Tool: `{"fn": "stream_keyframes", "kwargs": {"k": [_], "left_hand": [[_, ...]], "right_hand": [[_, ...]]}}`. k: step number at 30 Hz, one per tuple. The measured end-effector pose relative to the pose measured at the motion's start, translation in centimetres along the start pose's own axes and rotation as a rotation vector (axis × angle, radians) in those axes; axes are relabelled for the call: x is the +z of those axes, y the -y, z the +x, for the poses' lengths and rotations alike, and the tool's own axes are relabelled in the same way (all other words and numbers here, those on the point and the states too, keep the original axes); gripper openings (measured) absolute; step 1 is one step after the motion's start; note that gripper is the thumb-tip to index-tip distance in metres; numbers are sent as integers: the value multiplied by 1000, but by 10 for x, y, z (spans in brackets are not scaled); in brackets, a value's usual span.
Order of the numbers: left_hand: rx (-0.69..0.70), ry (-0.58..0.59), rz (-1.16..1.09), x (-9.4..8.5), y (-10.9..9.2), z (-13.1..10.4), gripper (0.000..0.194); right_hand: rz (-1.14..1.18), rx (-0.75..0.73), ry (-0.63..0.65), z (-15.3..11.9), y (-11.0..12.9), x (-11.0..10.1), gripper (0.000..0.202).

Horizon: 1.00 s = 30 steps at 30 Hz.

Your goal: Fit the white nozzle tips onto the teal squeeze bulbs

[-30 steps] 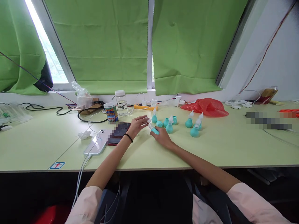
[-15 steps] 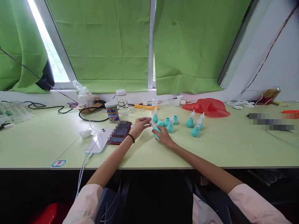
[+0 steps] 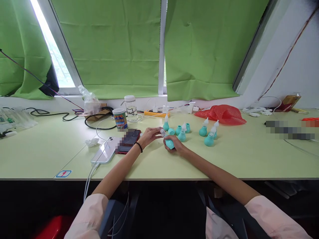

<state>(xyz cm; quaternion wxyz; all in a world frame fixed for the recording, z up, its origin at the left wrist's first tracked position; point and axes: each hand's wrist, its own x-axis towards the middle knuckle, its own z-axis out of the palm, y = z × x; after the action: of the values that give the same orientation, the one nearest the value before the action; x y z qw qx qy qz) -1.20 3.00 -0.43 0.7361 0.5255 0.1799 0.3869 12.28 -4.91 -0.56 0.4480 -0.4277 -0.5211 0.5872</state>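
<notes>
My right hand (image 3: pixel 175 144) is wrapped round a teal squeeze bulb (image 3: pixel 169 143), its rounded bottom turned toward me. Between the fingertips of my left hand (image 3: pixel 151 135) is a clear plastic nozzle (image 3: pixel 162 132), held at the bulb's mouth; whether the two are joined I cannot tell. Just beyond my hands stand several more teal bulbs, some bare, such as the open-topped one (image 3: pixel 178 129), others with a translucent tip, such as the tipped bulb (image 3: pixel 182 133). Farther right is another group of tipped bulbs (image 3: pixel 208 140).
Left of my hands lie a dark phone (image 3: pixel 128 142) and a white phone (image 3: pixel 106 151) with cables. Behind them stand a patterned can (image 3: pixel 120 119) and a clear jar (image 3: pixel 131 109). A red plastic bag (image 3: pixel 220 115) lies at the back right, near a yellow power strip (image 3: pixel 156 114).
My right hand has turned the bulb so its rounded bottom faces me more. My left fingers stay at the nozzle, now slightly lower.
</notes>
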Motion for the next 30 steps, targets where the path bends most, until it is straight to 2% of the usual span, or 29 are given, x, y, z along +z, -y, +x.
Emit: {"fn": "stream_keyframes", "kwargs": {"k": [5, 8, 11, 14, 16, 20, 22, 24, 26, 30], "left_hand": [[17, 84, 3, 3, -2, -5, 20], [40, 78, -39, 11, -2, -6, 21], [54, 15, -56, 19, 0, -5, 26], [75, -31, -27, 25, -1, -4, 29], [117, -63, -6, 26, -3, -5, 29], [211, -141, 61, 25, -5, -7, 28], [231, -169, 110, 25, -4, -7, 29], [230, -174, 136, 26, -3, -8, 31], [216, -156, 138, 26, -3, -8, 32], [225, -127, 123, 26, -5, -9, 29]], "right_hand": [[315, 147, 374, 2, -3, -10, 22], [376, 110, 429, 3, -3, -11, 22], [369, 56, 360, 2, -1, -7, 22], [303, 20, 236, 1, 2, -1, 21], [211, -37, 97, 1, 1, 2, 19], [-43, -215, -283, 4, -6, 4, 28], [-149, -284, -406, 6, -10, 4, 29], [-206, -348, -447, 7, -12, 4, 29], [-197, -364, -423, 7, -11, 5, 29], [-36, -214, -273, 4, -5, 8, 30]]}}
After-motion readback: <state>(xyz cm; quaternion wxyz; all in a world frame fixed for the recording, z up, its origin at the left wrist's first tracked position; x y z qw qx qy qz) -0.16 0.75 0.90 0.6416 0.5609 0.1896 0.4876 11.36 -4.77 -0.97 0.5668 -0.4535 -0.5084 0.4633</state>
